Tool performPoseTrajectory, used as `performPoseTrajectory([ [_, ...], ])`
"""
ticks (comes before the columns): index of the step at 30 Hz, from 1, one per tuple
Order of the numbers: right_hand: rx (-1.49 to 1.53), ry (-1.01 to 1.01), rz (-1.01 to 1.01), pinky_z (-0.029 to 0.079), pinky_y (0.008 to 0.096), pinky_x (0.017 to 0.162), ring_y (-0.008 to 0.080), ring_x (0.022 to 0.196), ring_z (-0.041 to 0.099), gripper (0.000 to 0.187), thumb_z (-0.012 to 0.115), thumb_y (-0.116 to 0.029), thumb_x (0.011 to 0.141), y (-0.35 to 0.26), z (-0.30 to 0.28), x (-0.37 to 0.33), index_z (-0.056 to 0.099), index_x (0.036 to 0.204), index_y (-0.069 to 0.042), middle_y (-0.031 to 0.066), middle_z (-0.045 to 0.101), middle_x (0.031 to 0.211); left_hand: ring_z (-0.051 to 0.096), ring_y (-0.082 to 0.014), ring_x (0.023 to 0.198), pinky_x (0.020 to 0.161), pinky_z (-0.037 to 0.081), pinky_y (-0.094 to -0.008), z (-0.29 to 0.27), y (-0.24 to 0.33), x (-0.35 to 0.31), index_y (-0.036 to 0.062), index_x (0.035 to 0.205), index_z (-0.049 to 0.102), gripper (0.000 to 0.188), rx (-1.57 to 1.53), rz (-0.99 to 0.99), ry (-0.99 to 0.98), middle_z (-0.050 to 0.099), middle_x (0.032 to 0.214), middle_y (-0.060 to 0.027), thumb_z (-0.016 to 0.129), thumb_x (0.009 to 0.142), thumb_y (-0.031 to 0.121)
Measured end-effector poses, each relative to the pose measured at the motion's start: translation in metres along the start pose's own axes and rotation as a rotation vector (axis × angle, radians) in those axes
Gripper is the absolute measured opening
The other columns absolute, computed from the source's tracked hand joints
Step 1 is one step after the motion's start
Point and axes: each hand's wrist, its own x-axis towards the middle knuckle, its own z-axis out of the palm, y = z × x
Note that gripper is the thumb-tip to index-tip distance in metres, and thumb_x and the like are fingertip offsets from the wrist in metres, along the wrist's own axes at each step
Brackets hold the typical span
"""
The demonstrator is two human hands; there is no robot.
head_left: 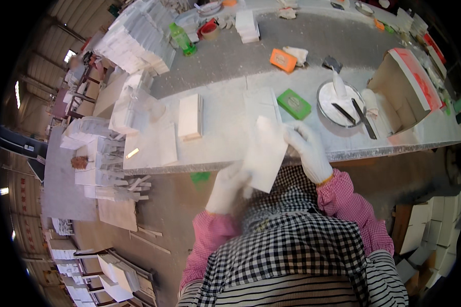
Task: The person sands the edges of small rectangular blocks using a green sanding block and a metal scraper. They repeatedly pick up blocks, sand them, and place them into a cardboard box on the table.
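Observation:
A flat white rectangular panel point(265, 156) is held tilted over the table's front edge, between my two gloved hands. My left hand point(226, 188), a little blurred, grips its lower left side. At its upper right edge my right hand point(307, 152) pinches it with thumb and fingers. Behind it another white panel point(261, 100) lies on the table. A green box point(294, 104) sits just beyond my right hand. To the right stands a round metal bowl point(327, 113) of white material, with a black-handled knife point(363, 118) and another dark blade across it.
On the left of the table point(220, 148) are a small stack of white panels point(190, 116) and a yellow strip point(132, 153). Farther back are tall white stacks point(138, 38), a green bottle point(182, 39) and an orange box point(283, 60). An open cardboard box point(402, 92) stands at right.

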Motion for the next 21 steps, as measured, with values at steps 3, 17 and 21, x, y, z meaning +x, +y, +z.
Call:
performPoseTrajectory([
  [3,-0.035,-0.013,0.032,0.045,0.0201,0.074,0.0037,0.088,0.056,0.033,0.066,-0.025,0.101,-0.002,0.002,0.002,0.067,0.123,0.000,-0.0026,0.065,0.104,0.059,-0.0160,0.062,0.063,0.048,-0.0286,0.000,-0.007,0.004,-0.0059,0.107,0.067,0.044,-0.061,0.036,-0.042,0.065,0.070,-0.0076,0.066,0.101,0.037],
  [17,-0.088,-0.291,0.173,0.048,0.0234,0.072,0.0062,0.083,0.058,0.035,0.068,-0.026,0.100,0.014,0.030,-0.024,0.066,0.122,0.002,0.0003,0.066,0.098,0.056,-0.0145,0.059,0.054,0.046,-0.0270,-0.009,-0.018,0.012,-0.0040,0.108,0.063,0.037,-0.126,0.117,0.049,0.064,0.073,-0.0056,0.061,0.105,0.033],
  [21,-0.192,-0.326,0.146,0.050,0.0257,0.078,0.0081,0.088,0.059,0.039,0.071,-0.027,0.098,0.024,0.034,-0.027,0.066,0.123,0.003,0.0016,0.068,0.100,0.057,-0.0143,0.062,0.055,0.047,-0.0272,-0.009,-0.015,0.012,-0.0035,0.111,0.063,0.035,-0.156,0.111,0.087,0.063,0.075,-0.0052,0.060,0.106,0.031],
])
